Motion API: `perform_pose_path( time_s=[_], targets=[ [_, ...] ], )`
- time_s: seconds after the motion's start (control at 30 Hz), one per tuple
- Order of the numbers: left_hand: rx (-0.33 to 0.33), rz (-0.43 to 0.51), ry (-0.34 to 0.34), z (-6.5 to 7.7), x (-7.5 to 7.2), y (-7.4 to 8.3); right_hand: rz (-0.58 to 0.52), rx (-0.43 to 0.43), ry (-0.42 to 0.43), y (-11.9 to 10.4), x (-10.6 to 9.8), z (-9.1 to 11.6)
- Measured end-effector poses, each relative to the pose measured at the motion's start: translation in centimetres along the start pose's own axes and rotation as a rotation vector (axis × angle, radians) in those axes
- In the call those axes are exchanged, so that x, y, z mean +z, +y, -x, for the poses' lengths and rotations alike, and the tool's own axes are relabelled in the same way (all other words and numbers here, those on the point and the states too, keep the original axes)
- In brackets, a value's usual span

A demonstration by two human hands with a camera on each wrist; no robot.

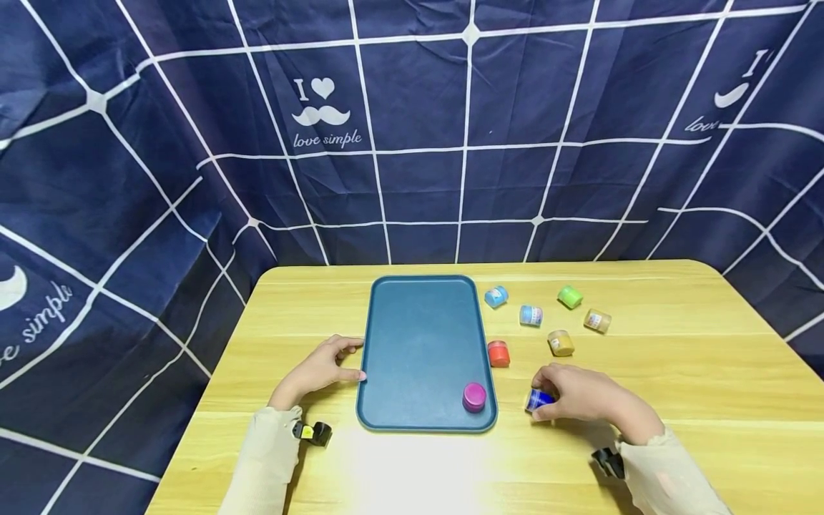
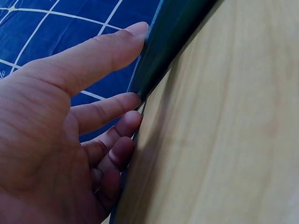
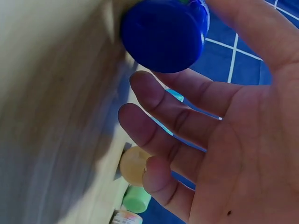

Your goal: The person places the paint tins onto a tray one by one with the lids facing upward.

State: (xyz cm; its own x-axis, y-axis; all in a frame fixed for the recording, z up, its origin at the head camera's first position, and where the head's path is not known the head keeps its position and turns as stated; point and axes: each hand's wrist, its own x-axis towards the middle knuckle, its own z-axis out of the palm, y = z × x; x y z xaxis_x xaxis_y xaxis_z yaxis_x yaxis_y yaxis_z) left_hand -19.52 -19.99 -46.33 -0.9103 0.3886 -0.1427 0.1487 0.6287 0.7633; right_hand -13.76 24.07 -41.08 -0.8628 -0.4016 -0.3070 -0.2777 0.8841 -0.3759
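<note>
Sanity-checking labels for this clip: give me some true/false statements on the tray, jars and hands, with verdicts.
1. The purple jar stands in the tray. True.
2. The red jar is left of the tray in the head view. False: the red jar is right of it.
3. The left hand touches the tray's edge. True.
4. The right hand holds a green jar. False: the right hand holds the dark blue jar.
</note>
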Motion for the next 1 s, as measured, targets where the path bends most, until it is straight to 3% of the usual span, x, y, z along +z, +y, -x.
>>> perform_pose_path(
  time_s=[1.0],
  targets=[
    [0.003, 0.01, 0.001, -0.02, 0.12, 0.0, -0.002, -0.026, 0.072, -0.1, 0.58, 0.41]
  ],
)
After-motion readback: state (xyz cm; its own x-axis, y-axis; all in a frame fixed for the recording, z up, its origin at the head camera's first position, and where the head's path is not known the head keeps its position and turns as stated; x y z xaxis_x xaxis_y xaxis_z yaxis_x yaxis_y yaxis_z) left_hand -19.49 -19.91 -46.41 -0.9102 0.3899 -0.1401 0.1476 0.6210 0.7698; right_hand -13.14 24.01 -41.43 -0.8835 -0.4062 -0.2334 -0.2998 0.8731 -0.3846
